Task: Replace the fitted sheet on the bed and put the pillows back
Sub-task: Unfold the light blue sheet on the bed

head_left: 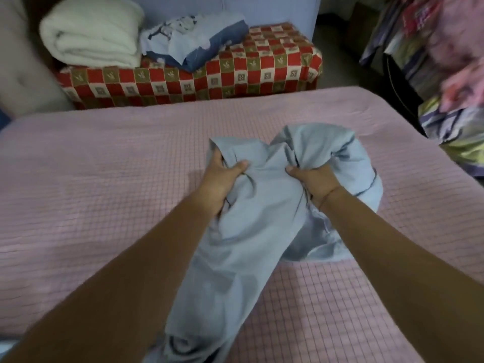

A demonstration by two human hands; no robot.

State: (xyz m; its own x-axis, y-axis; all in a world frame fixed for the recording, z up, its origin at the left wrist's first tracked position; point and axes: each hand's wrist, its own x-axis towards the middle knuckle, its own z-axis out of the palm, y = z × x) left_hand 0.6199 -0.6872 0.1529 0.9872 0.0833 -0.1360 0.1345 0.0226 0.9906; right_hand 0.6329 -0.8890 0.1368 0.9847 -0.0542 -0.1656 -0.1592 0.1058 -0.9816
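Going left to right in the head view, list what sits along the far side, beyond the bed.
Folded white blanket → crumpled blue patterned bedding → the bare right end of the red checked cover they rest on → blurred colourful clothes at the right edge.

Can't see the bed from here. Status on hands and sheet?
Left hand and right hand both grip the bunched light blue sheet. Sheet bundled over pink quilted mattress, not spread. Nothing blocking.
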